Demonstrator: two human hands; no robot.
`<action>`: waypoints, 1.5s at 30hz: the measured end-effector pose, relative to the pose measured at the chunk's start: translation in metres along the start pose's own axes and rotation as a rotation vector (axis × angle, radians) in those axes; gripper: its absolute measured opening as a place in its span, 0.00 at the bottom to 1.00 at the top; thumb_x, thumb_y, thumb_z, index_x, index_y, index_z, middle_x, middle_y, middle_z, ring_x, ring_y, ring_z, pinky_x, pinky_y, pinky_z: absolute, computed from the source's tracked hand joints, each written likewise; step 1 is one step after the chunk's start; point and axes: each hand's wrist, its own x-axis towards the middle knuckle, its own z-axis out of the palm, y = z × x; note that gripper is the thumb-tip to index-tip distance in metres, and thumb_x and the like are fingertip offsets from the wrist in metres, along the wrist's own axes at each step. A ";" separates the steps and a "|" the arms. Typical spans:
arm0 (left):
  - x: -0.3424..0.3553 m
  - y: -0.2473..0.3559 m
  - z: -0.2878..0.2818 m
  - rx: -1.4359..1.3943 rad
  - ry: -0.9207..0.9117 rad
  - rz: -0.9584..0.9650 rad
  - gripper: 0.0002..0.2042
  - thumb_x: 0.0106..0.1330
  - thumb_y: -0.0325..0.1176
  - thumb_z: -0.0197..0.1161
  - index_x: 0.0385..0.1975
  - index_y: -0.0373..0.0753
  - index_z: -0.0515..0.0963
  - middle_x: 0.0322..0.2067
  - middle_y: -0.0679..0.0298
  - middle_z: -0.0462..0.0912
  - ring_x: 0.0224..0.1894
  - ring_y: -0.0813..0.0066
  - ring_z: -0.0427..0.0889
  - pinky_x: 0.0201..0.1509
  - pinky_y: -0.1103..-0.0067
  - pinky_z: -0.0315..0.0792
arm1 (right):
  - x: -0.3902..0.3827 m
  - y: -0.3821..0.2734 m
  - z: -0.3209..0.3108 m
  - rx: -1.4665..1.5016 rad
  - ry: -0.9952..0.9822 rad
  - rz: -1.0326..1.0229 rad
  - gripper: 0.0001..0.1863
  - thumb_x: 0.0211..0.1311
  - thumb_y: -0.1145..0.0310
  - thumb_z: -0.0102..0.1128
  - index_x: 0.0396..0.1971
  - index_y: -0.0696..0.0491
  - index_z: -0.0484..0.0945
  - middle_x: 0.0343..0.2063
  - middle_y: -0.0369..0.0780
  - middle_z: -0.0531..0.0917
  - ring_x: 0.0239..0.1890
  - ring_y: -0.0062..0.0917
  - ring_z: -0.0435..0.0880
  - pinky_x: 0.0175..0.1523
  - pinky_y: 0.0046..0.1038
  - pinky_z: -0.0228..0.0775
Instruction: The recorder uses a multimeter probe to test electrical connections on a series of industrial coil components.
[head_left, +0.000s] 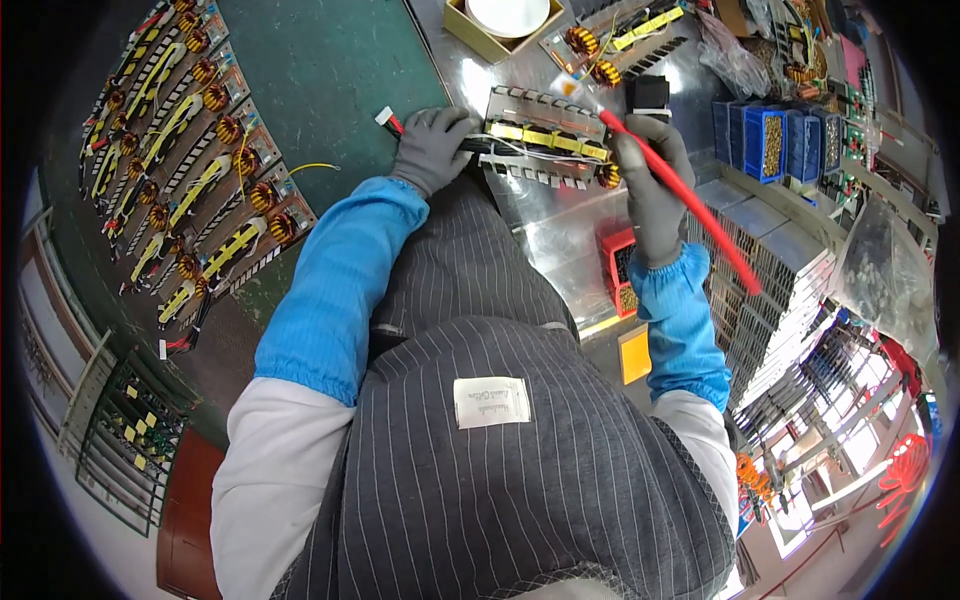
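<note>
A circuit board assembly point(548, 140) with a yellow-wrapped row of parts and finned metal strips lies on the shiny metal worktop in front of me. My left hand point(434, 150), in a grey glove, is closed at its left end around the cable bundle. A white connector point(384, 116) on red and black wires pokes out beyond that hand. At the board's right end, my right hand point(655, 180), also gloved, grips a long red-handled tool point(690, 200). Its handle slants down to the right; the pale tip, beyond the board's far edge, is too blurred to name.
Several similar boards point(185, 160) with copper coils stand in rows on the green mat point(330, 60) at left. Another board point(610, 50) lies farther back, beside a cardboard box point(470, 35) holding a white round item. Blue bins point(766, 145) and a red bin point(618, 262) hold small parts at right.
</note>
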 end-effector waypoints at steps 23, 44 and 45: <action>0.028 -0.011 -0.014 -0.061 -0.227 0.141 0.34 0.52 0.38 0.72 0.64 0.54 0.74 0.63 0.68 0.74 0.60 0.59 0.76 0.64 0.62 0.69 | -0.012 0.098 0.038 0.066 -0.015 0.473 0.13 0.68 0.64 0.65 0.32 0.59 0.87 0.18 0.33 0.83 0.19 0.13 0.77 0.24 0.20 0.66; 0.021 -0.008 -0.003 -0.027 -0.136 0.089 0.36 0.48 0.37 0.74 0.64 0.56 0.75 0.59 0.65 0.77 0.58 0.56 0.77 0.65 0.61 0.69 | 0.016 0.065 0.055 -0.507 -0.385 0.170 0.16 0.67 0.59 0.66 0.35 0.59 0.87 0.22 0.38 0.85 0.25 0.17 0.82 0.33 0.23 0.74; 0.021 -0.009 -0.002 -0.025 -0.133 0.091 0.36 0.48 0.37 0.74 0.64 0.56 0.74 0.59 0.65 0.77 0.58 0.56 0.76 0.65 0.61 0.69 | 0.018 0.065 0.055 -0.498 -0.396 0.210 0.16 0.67 0.58 0.66 0.35 0.59 0.87 0.21 0.39 0.85 0.24 0.17 0.82 0.32 0.23 0.74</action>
